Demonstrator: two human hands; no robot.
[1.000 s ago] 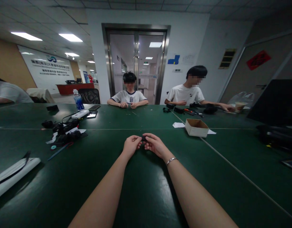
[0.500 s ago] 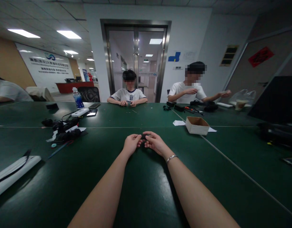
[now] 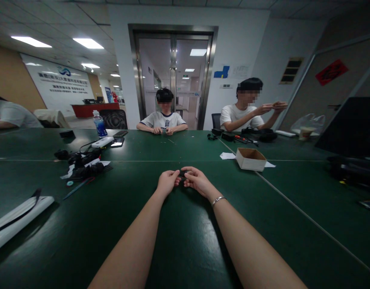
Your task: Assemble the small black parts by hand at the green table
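Close together over the dark green table (image 3: 185, 224), my two hands pinch one small black piece (image 3: 182, 174) between them. Too little of it shows to tell its kind. My left hand (image 3: 168, 180) has thumb and forefinger closed on its left end, with the other fingers curled below. On the other end, my right hand (image 3: 197, 181) closes its thumb and fingertips; the forefinger arches over the top. A silver bracelet (image 3: 218, 200) circles my right wrist.
An open cardboard box (image 3: 251, 159) stands right of my hands. Black gear and cables (image 3: 82, 164) lie left, near a phone (image 3: 117, 142) and a bottle (image 3: 99, 124). A white long object (image 3: 25, 216) lies at the near left. Two people sit opposite.
My hands stay nearly still with the black piece between them. Across the table, the person at right has brought both hands together and raised them.
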